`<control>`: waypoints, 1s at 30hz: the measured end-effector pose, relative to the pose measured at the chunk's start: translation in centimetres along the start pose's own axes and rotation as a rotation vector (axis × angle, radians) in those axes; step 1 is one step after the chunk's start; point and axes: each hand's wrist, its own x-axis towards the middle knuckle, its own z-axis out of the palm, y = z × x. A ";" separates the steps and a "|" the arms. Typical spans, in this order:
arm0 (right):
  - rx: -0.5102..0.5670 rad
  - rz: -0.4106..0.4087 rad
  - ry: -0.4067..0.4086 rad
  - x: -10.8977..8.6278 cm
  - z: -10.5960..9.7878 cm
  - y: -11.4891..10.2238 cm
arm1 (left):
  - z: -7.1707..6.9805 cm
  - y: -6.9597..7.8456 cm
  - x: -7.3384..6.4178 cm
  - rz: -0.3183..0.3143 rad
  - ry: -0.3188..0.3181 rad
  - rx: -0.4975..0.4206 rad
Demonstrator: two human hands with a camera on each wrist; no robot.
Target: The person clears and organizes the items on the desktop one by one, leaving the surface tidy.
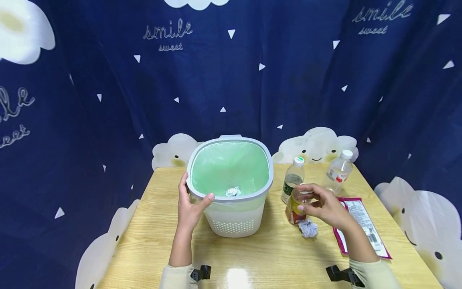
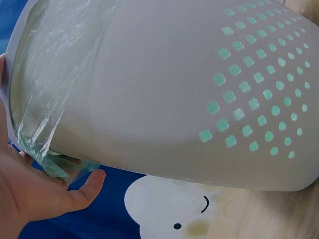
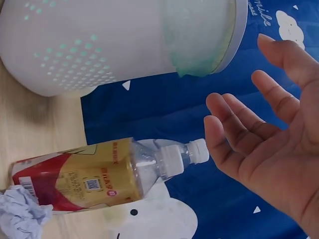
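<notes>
A white trash bin (image 1: 234, 218) with a grey rim and a green bag liner (image 1: 227, 160) stands on the table. My left hand (image 1: 190, 208) holds the rim's near left corner, thumb at the front and fingers down the outer side by the overhanging bag (image 2: 65, 167). Inside lies a crumpled silvery piece (image 1: 233, 191). My right hand (image 3: 279, 134) hovers above a clear bottle with a yellow and red label (image 3: 94, 177), fingers loosely curved, spread and apart from its white cap (image 3: 171, 161). A crumpled pale paper ball (image 1: 308, 228) lies against the bottle's base.
Behind the labelled bottle stand a water bottle (image 1: 291, 182) with a dark green label and a larger clear bottle (image 1: 338, 172). A flat magenta-edged packet (image 1: 366, 224) lies at the right, partly under my right forearm. A dark blue curtain (image 1: 231, 88) hangs behind the table (image 1: 159, 224).
</notes>
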 end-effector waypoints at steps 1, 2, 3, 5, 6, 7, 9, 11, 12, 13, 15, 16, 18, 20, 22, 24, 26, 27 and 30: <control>-0.004 -0.006 0.003 -0.1 0.0 0.1 | 0.0 0.0 0.0 0.000 -0.002 0.000; -0.006 -0.013 0.008 -0.3 0.0 0.3 | 0.0 0.0 0.0 -0.001 -0.003 -0.001; -0.006 -0.017 0.013 -0.4 0.1 0.4 | 0.0 -0.1 0.0 -0.002 -0.005 -0.001; -0.004 -0.018 0.026 -0.7 0.1 0.7 | 0.0 -0.1 0.0 -0.001 -0.010 -0.001; 0.000 -0.016 0.033 -0.9 0.1 0.8 | 0.0 -0.1 0.0 -0.001 -0.012 0.000; 0.007 -0.014 0.038 -1.1 0.1 1.0 | 0.0 -0.1 0.0 -0.002 -0.013 0.002; 0.011 -0.001 0.051 -1.4 0.2 1.3 | 0.0 -0.2 0.0 -0.004 -0.015 0.004; 0.014 0.017 0.060 -1.8 0.2 1.5 | 0.0 -0.2 0.0 -0.003 -0.013 0.007; 0.016 0.027 0.064 -2.0 0.3 1.7 | -0.1 -0.2 0.0 -0.003 -0.011 0.009; 0.018 0.037 0.067 -2.2 0.3 1.8 | -0.1 -0.2 0.0 -0.001 -0.008 0.010; 0.025 0.058 0.077 -2.6 0.3 2.1 | -0.1 -0.3 0.0 0.002 -0.003 0.011; 0.029 0.066 0.084 -2.7 0.3 2.2 | -0.1 -0.3 0.0 0.004 -0.001 0.010; 0.041 0.080 0.100 -3.1 0.3 2.6 | -0.1 -0.3 0.0 0.006 0.002 0.008; 0.046 0.089 0.122 -3.4 0.3 3.1 | 0.0 -0.3 0.0 0.009 0.003 0.005; 0.061 0.099 0.146 -3.8 0.4 3.7 | 0.0 -0.3 0.0 0.015 0.004 0.003; 0.077 0.103 0.169 -4.1 0.5 4.3 | 0.0 -0.3 0.0 0.019 0.006 0.005; 0.093 0.099 0.197 -4.5 0.7 4.9 | 0.0 -0.3 0.0 0.021 0.006 0.008; 0.105 0.097 0.213 -4.7 0.9 5.2 | -0.1 -0.3 0.0 0.020 0.005 0.010; 0.128 0.095 0.260 -5.2 1.2 6.0 | -0.1 -0.2 0.0 0.019 0.001 0.014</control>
